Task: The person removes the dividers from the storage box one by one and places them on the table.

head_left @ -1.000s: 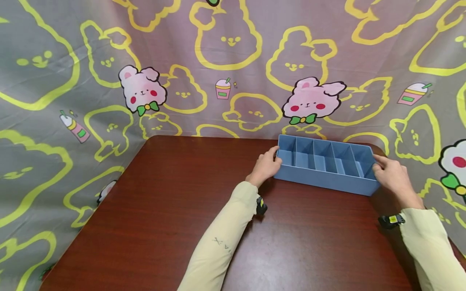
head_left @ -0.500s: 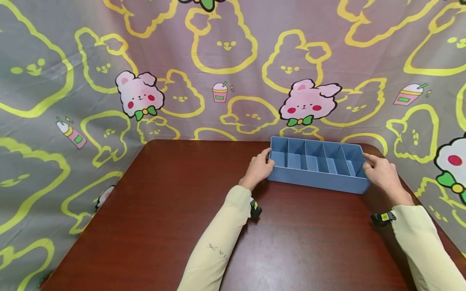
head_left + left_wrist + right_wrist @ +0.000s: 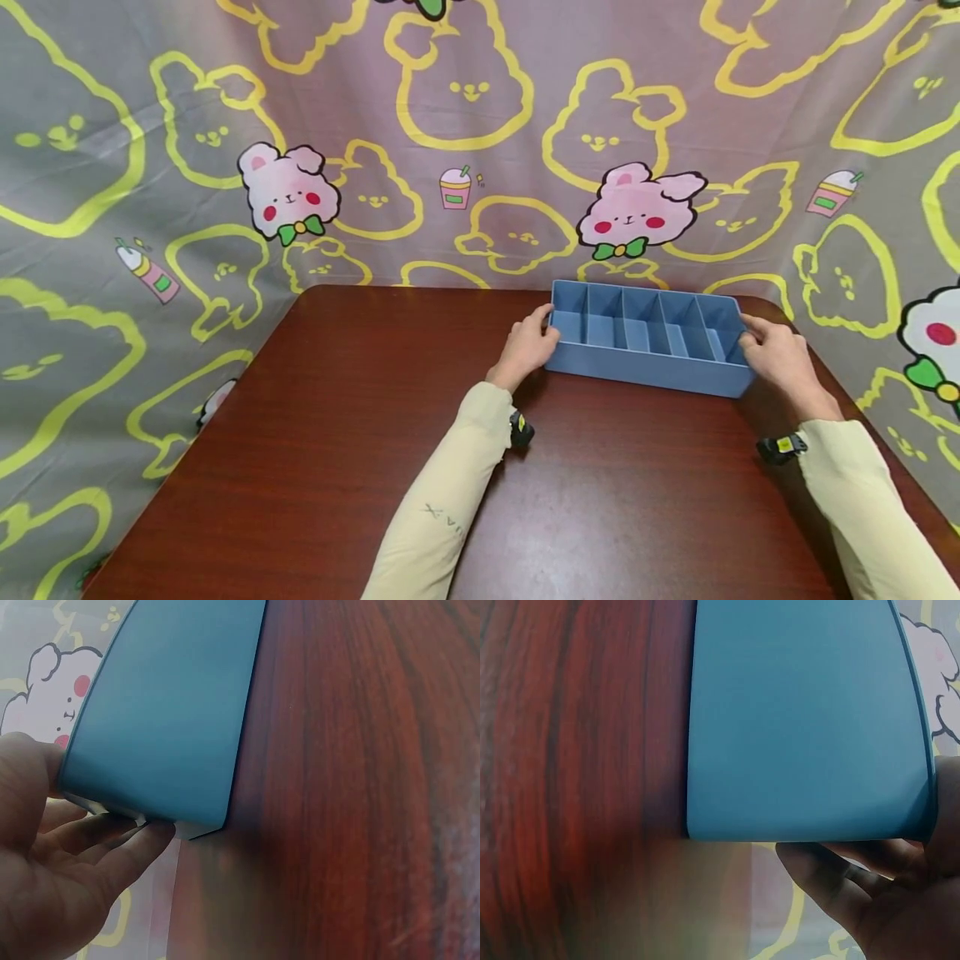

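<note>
A blue divided storage box (image 3: 645, 369) with several compartments in a row rests on the table near the back right, slightly slanted. No contents show in its compartments. My left hand (image 3: 525, 346) grips its left end, thumb at the rim and fingers along the outer end wall. The right end is gripped by my right hand (image 3: 780, 358) in the same manner. In the left wrist view, the left hand's fingers (image 3: 135, 859) touch the end wall beside the long blue side. Fingers (image 3: 821, 881) of the right hand lie against the other end in the right wrist view.
The dark reddish-brown wooden table (image 3: 322, 433) extends left and forward of the box. A grey-pink curtain (image 3: 495, 100) with cartoon rabbits hangs behind the table and along its sides. The box's back edge is close to that curtain.
The storage box has slid a little to the left, with both hands keeping their grip on its ends. The head view has also shifted slightly.
</note>
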The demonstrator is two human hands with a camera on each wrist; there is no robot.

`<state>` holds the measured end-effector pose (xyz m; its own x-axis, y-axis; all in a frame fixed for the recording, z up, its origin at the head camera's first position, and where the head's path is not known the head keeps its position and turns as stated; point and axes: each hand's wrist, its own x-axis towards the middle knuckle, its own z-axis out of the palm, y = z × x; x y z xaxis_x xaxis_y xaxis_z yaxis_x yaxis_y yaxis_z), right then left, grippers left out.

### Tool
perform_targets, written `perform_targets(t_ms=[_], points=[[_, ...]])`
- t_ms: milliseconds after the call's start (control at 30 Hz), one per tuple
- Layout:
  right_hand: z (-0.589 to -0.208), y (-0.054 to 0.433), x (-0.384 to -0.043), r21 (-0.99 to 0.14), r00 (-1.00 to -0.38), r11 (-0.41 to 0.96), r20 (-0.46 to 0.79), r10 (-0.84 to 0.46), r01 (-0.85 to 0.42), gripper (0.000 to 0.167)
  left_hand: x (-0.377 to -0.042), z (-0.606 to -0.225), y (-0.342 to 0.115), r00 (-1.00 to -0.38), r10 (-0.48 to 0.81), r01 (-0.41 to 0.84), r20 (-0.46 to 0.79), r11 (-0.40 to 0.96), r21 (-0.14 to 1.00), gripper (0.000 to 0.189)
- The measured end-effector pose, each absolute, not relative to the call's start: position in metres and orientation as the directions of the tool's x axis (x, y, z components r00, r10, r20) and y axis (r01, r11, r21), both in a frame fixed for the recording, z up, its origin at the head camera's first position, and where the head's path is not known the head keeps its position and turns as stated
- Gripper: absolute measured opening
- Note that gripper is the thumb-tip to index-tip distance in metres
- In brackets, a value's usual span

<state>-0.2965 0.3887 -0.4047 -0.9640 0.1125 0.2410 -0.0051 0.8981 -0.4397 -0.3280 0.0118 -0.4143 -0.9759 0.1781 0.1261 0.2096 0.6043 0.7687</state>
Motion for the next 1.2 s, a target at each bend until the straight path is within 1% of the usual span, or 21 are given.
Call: perform_targets(t_ms=[467, 867, 1200], points=[[-0.403, 0.375, -0.304, -0.455, -0.954, 0.89, 0.273, 0.12, -0.018, 0.048, -0.329, -0.412, 0.001, -0.98, 0.16, 0.193, 0.12, 0.592, 0.783, 0.054], [-0.402, 0.366, -0.31, -0.503, -0.975, 0.864, 0.171, 0.139, 0.035, 0.053, -0.328, -0.41, -0.011, -0.983, 0.142, 0.175, 0.112, 0.589, 0.789, 0.053], [-0.399, 0.357, -0.312, -0.547, -0.981, 0.836, 0.133, 0.139, 0.044, 0.054, -0.33, -0.412, -0.02, -0.985, 0.131, 0.17, 0.115, 0.599, 0.783, 0.054]])
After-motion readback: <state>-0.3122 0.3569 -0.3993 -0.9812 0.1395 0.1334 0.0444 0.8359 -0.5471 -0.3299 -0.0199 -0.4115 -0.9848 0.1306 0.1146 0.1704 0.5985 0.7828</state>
